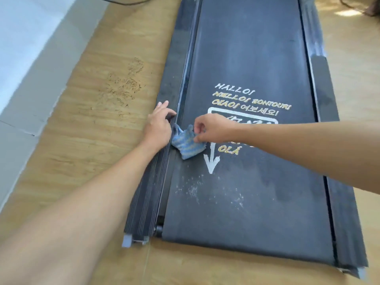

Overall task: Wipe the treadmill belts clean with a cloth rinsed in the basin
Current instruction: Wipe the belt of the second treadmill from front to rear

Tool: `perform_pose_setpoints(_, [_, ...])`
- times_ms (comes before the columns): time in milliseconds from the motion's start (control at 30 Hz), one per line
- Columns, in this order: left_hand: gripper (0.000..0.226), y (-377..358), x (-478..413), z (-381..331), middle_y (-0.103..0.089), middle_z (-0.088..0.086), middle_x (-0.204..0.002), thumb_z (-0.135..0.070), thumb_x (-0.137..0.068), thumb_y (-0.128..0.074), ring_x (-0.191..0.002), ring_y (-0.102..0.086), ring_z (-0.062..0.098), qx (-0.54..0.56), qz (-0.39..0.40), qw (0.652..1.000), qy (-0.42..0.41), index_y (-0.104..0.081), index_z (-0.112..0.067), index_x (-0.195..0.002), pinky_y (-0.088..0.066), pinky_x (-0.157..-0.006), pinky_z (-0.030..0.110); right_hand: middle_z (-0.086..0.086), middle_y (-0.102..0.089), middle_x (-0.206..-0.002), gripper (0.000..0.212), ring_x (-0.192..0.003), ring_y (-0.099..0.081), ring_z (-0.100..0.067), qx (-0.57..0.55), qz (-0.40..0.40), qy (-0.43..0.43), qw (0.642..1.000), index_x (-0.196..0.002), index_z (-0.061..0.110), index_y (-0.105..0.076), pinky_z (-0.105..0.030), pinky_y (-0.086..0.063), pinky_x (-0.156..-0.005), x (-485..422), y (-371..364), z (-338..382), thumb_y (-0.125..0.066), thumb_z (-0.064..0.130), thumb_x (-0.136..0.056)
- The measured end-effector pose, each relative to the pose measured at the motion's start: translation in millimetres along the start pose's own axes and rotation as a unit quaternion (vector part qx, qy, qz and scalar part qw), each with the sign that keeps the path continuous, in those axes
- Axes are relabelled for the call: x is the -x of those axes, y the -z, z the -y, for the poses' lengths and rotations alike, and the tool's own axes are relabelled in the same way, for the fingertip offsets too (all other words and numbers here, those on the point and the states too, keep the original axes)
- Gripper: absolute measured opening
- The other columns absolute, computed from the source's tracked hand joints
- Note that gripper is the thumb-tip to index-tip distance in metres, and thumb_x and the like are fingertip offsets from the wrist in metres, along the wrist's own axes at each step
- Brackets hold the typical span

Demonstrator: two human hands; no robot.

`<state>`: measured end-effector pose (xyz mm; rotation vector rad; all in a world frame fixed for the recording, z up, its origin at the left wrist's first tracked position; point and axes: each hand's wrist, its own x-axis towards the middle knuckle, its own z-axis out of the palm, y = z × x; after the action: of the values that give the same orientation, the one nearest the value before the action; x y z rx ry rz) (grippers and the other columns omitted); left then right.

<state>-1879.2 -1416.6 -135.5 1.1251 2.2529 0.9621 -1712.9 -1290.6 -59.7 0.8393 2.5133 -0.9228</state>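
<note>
A dark treadmill belt (pixel 257 58) with printed white and yellow greetings and a white arrow runs up the middle of the view. A crumpled blue striped cloth (pixel 186 144) lies on the belt by its left edge. My right hand (pixel 211 128) pinches the cloth's upper right corner with fingertips and thumb. My left hand (pixel 158 126) rests flat on the ribbed left side rail (pixel 148 194), fingers straight, just left of the cloth. White dusty specks (pixel 195 190) mark the belt below the arrow.
Wooden floor (pixel 92 120) lies on both sides of the treadmill, scuffed with dark marks at the left. A white wall base (pixel 24 58) runs along the far left. The right side rail (pixel 345 223) borders the belt. A cable (pixel 123 2) crosses the top left.
</note>
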Motion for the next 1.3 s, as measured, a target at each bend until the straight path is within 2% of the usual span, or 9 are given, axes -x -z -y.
perform_pose_setpoints(167, [0.026, 52.0, -10.2, -91.2, -0.073, -0.002, -0.125, -0.021, -0.108, -0.055, -0.114, -0.068, 0.020, -0.102, 0.259, 0.957, -0.081, -0.069, -0.022, -0.129, -0.053, -0.104, 0.041, -0.005, -0.067, -0.088, 0.017, -0.072, -0.070, -0.016, -0.207, 0.016, 0.025, 0.978, -0.096, 0.011, -0.064, -0.035, -0.066, -0.078, 24.4, 25.9, 4.4, -0.079, 0.015, -0.091])
perform_pose_setpoints(333, [0.042, 90.5, -11.4, -155.3, -0.069, -0.012, -0.105, -0.043, -0.089, -0.083, -0.100, -0.067, 0.010, -0.196, 0.340, 0.915, -0.098, -0.066, -0.029, -0.125, -0.047, -0.077, 0.024, 0.002, -0.067, -0.081, 0.016, -0.077, -0.065, -0.009, -0.324, 0.012, 0.048, 0.945, -0.097, 0.016, -0.064, -0.029, -0.062, -0.078, 47.8, 42.3, 6.0, -0.079, 0.014, -0.092])
perform_pose_setpoints(500, [0.035, 98.4, 10.3, -140.3, -0.071, -0.020, -0.085, -0.042, -0.082, -0.090, -0.077, -0.061, 0.000, -0.066, 0.377, 0.922, -0.059, -0.075, -0.029, -0.111, -0.044, -0.072, 0.014, 0.002, -0.068, -0.085, 0.014, -0.078, -0.063, -0.012, -0.397, 0.047, 0.062, 0.915, -0.099, 0.015, -0.060, -0.024, -0.051, -0.071, 70.0, 57.5, 0.1, -0.071, 0.007, -0.097])
perform_pose_setpoints(600, [0.028, 93.6, 18.3, -129.3, -0.080, -0.011, -0.111, -0.027, -0.090, -0.086, -0.098, -0.071, 0.003, 0.035, 0.428, 0.903, -0.036, -0.078, -0.023, -0.116, -0.050, -0.094, 0.017, -0.003, -0.067, -0.091, 0.014, -0.079, -0.062, -0.019, -0.462, 0.052, 0.044, 0.884, -0.098, 0.018, -0.058, -0.031, -0.053, -0.071, 76.4, 62.8, -0.8, -0.065, 0.006, -0.100])
perform_pose_setpoints(700, [0.026, 88.1, 22.8, -120.5, -0.079, 0.001, -0.118, -0.019, -0.095, -0.080, -0.104, -0.072, 0.011, 0.132, 0.409, 0.903, -0.009, -0.075, -0.014, -0.120, -0.055, -0.099, 0.026, -0.009, -0.068, -0.098, 0.012, -0.080, -0.066, -0.021, -0.508, 0.036, 0.010, 0.860, -0.107, 0.017, -0.058, -0.040, -0.058, -0.077, 78.1, 62.1, -4.1, -0.062, 0.007, -0.102])
perform_pose_setpoints(867, [0.045, 72.4, 36.3, -94.3, -0.071, 0.003, -0.113, -0.050, -0.090, -0.081, -0.098, -0.073, 0.017, 0.075, 0.233, 0.963, 0.111, -0.064, -0.016, -0.115, -0.060, -0.088, 0.037, -0.012, -0.068, -0.106, 0.013, -0.088, -0.067, -0.026, -0.547, 0.017, -0.015, 0.837, -0.111, 0.014, -0.061, -0.044, -0.058, -0.081, 83.1, 51.9, -8.0, -0.058, 0.003, -0.103])
perform_pose_setpoints(1033, [0.055, 46.7, 67.2, -89.8, -0.078, 0.014, -0.122, -0.051, -0.111, -0.044, -0.115, -0.075, 0.025, 0.317, 0.302, 0.872, 0.221, -0.067, -0.003, -0.126, -0.058, -0.101, 0.040, -0.011, -0.067, -0.110, 0.023, -0.090, -0.071, -0.030, -0.584, 0.019, -0.023, 0.812, -0.123, 0.015, -0.056, -0.047, -0.062, -0.086, 89.0, 48.2, -13.1, -0.058, 0.003, -0.103])
perform_pose_setpoints(1167, [0.057, 27.6, 76.6, -104.0, -0.074, 0.016, -0.132, -0.051, -0.108, -0.050, -0.124, -0.070, 0.029, 0.430, 0.306, 0.821, 0.217, -0.064, -0.005, -0.138, -0.054, -0.112, 0.045, -0.016, -0.067, -0.114, 0.024, -0.095, -0.071, -0.035, -0.591, 0.030, -0.026, 0.806, -0.124, 0.015, -0.054, -0.051, -0.061, -0.089, 94.8, 46.5, -12.1, -0.056, 0.002, -0.104])
perform_pose_setpoints(1300, [0.037, 15.6, 76.0, -113.6, -0.074, 0.019, -0.129, -0.016, -0.103, -0.067, -0.112, -0.073, 0.032, 0.468, 0.245, 0.829, 0.183, -0.064, -0.001, -0.137, -0.062, -0.100, 0.041, -0.017, -0.064, -0.111, 0.023, -0.088, -0.071, -0.028, -0.557, -0.009, -0.044, 0.829, -0.118, 0.013, -0.054, -0.051, -0.064, -0.079, 96.8, 45.9, -17.4, -0.060, 0.000, -0.101])
